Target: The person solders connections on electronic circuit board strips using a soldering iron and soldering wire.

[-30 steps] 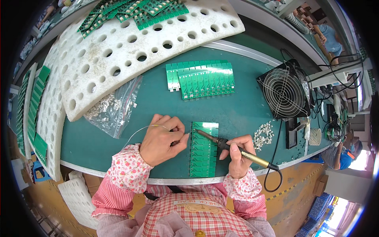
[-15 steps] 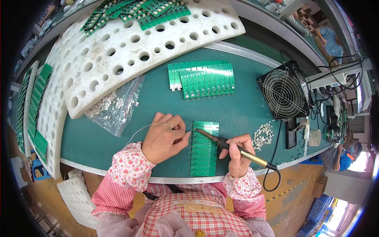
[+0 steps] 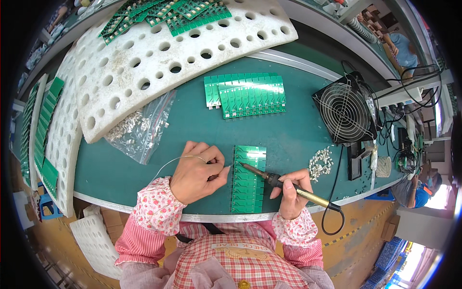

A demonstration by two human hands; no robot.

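A green circuit board (image 3: 249, 185) lies lengthwise on the teal work mat in front of me, with a row of pins along its left edge. My right hand (image 3: 292, 192) is closed round a soldering iron (image 3: 272, 179), whose tip points left over the upper part of the board; whether it touches cannot be told. Just left of the board, my left hand (image 3: 199, 171) pinches a thin solder wire (image 3: 167, 163) that loops back over the hand toward the wrist. The wire's working end is hidden by the fingers.
Two overlapping circuit boards (image 3: 252, 98) lie beyond. A black fan (image 3: 344, 111) stands right, near a pile of small white connectors (image 3: 320, 164). A plastic bag of connectors (image 3: 142, 127) lies left, under a holed white foam sheet (image 3: 159, 62) carrying more boards (image 3: 199, 21).
The iron's tip has shifted slightly down along the board and a little right. My left hand has drawn slightly left, away from the board's edge.
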